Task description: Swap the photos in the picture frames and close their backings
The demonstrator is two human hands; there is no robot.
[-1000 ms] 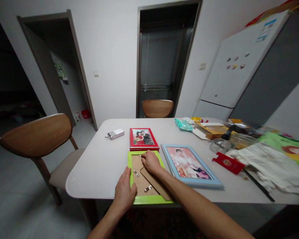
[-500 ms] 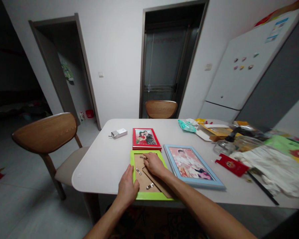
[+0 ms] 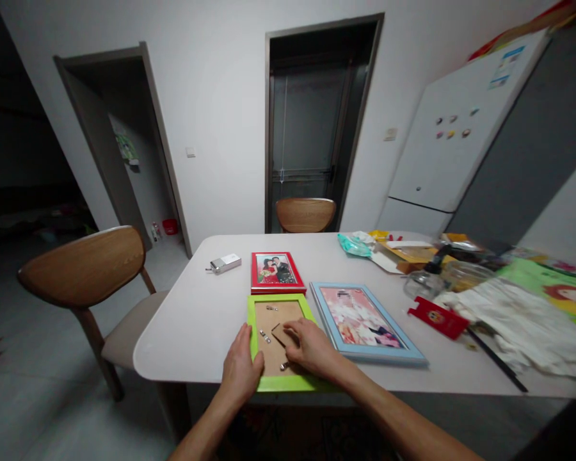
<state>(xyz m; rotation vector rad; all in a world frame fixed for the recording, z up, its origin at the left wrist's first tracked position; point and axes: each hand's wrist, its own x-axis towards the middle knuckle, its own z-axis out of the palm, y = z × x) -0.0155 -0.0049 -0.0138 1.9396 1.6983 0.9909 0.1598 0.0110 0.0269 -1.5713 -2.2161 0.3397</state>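
Right hand (image 3: 313,347) has moved nearer, pinch unclear; left hand (image 3: 240,362), thumb spread, steadies lime-green rectangular frame (image 3: 292,383), likely light, stiff: hold edges.

Green photo frame (image 3: 290,383): right border partly hidden by the right hand (image 3: 310,349) and right forearm (image 3: 388,400). Stand flap (image 3: 280,335): mostly covered by that hand; the fingers' hold on it cannot be told. Lower metal clip (image 3: 283,366): partly concealed. Left forearm (image 3: 211,416) and right forearm: cut off at the bottom edge. Blue photo frame (image 3: 388,355): small patch of its print is pixelated. Red card (image 3: 438,317): emblem too small to tell. Far chair (image 3: 306,216): seat hidden behind the surface (image 3: 192,320). Refrigerator label (image 3: 506,67): illegible. Magnets (image 3: 451,134): motifs too small. Green bag (image 3: 552,291): cropped at right.
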